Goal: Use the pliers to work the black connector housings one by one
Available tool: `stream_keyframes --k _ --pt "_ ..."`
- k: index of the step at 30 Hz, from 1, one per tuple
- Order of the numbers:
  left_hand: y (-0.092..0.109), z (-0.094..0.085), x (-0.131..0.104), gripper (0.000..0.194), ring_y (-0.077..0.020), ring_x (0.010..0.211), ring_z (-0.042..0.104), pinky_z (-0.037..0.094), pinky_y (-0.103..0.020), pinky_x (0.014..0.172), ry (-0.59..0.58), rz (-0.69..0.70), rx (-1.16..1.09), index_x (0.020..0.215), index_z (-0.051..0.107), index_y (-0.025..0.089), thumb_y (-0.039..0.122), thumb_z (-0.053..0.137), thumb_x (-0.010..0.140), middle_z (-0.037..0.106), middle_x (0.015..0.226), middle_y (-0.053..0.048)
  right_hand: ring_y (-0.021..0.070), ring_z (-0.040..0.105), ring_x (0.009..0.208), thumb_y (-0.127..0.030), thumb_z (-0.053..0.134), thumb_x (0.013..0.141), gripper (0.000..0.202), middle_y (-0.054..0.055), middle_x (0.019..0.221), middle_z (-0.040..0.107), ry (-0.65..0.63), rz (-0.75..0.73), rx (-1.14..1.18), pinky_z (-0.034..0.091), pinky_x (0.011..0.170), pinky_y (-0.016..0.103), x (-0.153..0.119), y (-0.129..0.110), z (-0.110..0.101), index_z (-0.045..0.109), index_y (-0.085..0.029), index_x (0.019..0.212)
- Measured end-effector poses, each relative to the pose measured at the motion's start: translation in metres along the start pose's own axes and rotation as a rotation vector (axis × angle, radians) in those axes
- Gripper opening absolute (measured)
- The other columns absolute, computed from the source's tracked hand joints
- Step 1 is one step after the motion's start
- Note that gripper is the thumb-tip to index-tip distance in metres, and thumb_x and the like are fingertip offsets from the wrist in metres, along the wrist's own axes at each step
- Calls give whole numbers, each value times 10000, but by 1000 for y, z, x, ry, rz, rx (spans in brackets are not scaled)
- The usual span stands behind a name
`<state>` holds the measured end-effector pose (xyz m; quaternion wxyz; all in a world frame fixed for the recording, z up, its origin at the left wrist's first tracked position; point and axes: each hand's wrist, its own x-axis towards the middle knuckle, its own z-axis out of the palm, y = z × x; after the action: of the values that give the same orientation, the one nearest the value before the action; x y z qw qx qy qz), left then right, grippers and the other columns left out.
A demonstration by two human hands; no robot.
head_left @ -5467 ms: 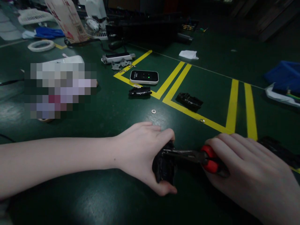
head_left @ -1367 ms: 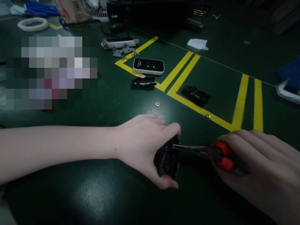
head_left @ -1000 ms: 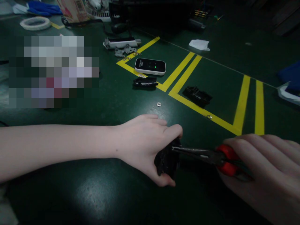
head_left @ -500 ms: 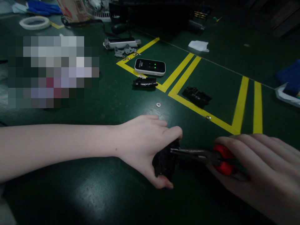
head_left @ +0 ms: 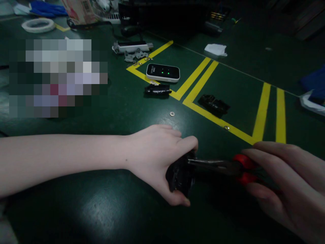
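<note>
My left hand (head_left: 162,156) is closed around a black plastic part (head_left: 180,174), thumb on the near side and fingers on the far side. In my right hand (head_left: 286,179) are needle-nose pliers (head_left: 215,164) with red handles. The pliers' tips meet the upper right edge of the black part; whether they grip a piece of it I cannot tell. Beyond my left hand a small metal ring (head_left: 172,114) lies on the green surface. Another small ring (head_left: 226,128) lies on a yellow tape line.
Further back are a black part (head_left: 214,105), another black piece (head_left: 157,90), a white device with green lights (head_left: 163,73), a silver-and-black assembly (head_left: 133,46) beside grey brackets (head_left: 135,55), and crumpled white paper (head_left: 215,49). A tape roll (head_left: 38,25) lies far left. One left area is pixelated.
My right hand has shifted slightly right and its fingers have loosened around the pliers' handles, which show more apart. The pliers' tips moved slightly right and up. My left hand stays nearly still.
</note>
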<state>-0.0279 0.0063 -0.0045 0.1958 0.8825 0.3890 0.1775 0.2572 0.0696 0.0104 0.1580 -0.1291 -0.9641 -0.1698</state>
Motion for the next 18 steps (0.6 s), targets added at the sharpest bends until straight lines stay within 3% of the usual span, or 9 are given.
stream_keyframes --k 8,13,18 --pt "0 1 0 701 -188 677 601 432 -304 648 7 13 0 1013 528 170 726 728 635 642 767 -12 287 606 857 -249 419 957 291 188 1026 626 37 -13 -25 494 651 413 0 -7 -5 569 -109 1163" --pt "0 0 0 698 -192 686 613 444 -305 654 5 0 -24 1012 532 167 709 749 630 648 766 -12 303 642 944 -247 420 952 394 157 1101 650 11 108 18 495 707 419 -9 -4 -3 557 -148 1307" --pt "0 0 1 694 -189 675 599 441 -304 645 -1 -7 -20 997 535 171 722 737 626 646 760 -14 278 644 928 -254 433 947 498 150 1105 652 -1 109 59 494 712 397 -8 -5 -6 485 -147 1430"
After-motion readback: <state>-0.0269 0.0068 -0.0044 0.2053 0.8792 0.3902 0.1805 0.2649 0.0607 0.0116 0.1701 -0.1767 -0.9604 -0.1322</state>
